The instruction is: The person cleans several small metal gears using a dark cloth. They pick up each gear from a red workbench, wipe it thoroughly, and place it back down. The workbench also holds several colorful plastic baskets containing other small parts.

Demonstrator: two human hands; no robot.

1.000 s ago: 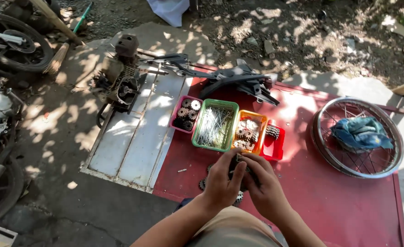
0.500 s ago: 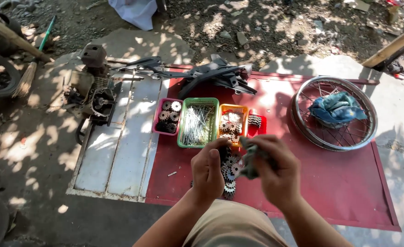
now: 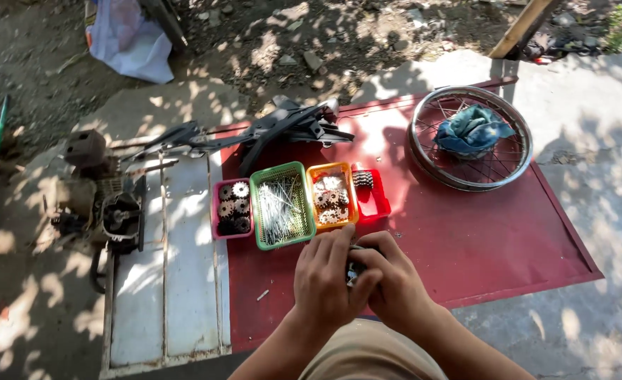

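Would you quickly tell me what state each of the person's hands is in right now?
Left hand: closed on a small dark metal part, mostly hidden.
Right hand: closed on the same part, fingers curled around it.

Four baskets [image 3: 298, 204] in a row on metal sheet [image 3: 480, 239].
Wheel rim [image 3: 470, 138] right, cloth [image 3: 471, 131] inside; engine parts [image 3: 99, 204] left; both hands [image 3: 356, 281] before baskets.

Outdoor repair yard, motorcycle workshop on bare dirt ground [image 3: 268, 49]. Red metal sheet [image 3: 480, 239] serves as bench; baskets of gears [image 3: 232, 209] and spokes [image 3: 281, 205], spoked wheel rim [image 3: 423, 151], engine parts [image 3: 107, 211] beside.
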